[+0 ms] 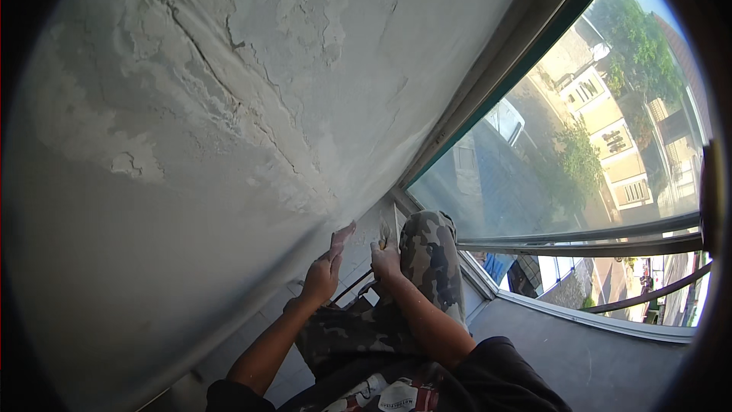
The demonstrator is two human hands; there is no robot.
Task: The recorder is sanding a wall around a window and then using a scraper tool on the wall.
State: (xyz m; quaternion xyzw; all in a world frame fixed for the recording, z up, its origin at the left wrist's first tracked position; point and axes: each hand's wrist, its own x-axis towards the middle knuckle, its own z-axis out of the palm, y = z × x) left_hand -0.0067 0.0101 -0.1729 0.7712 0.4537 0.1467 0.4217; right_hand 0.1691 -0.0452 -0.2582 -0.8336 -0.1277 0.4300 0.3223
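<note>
My left hand (323,276) is closed on a pinkish folded strip (342,238), whose far end reaches the foot of the wall; its material is too small to tell. My right hand (387,262), close by on the right, grips a putty knife (384,233) with its blade pointing up and away from me. Dust whitens the fingers of that hand. Flaking paint and cracked plaster mark the grey-white wall (229,130) that rises in front and to the left.
A large glass window (549,152) in a metal frame fills the right side, with a street and trees outside. Below it runs a grey ledge (579,351). My bent knee in camouflage trousers (431,259) is beside my right hand, above a tiled floor (278,304).
</note>
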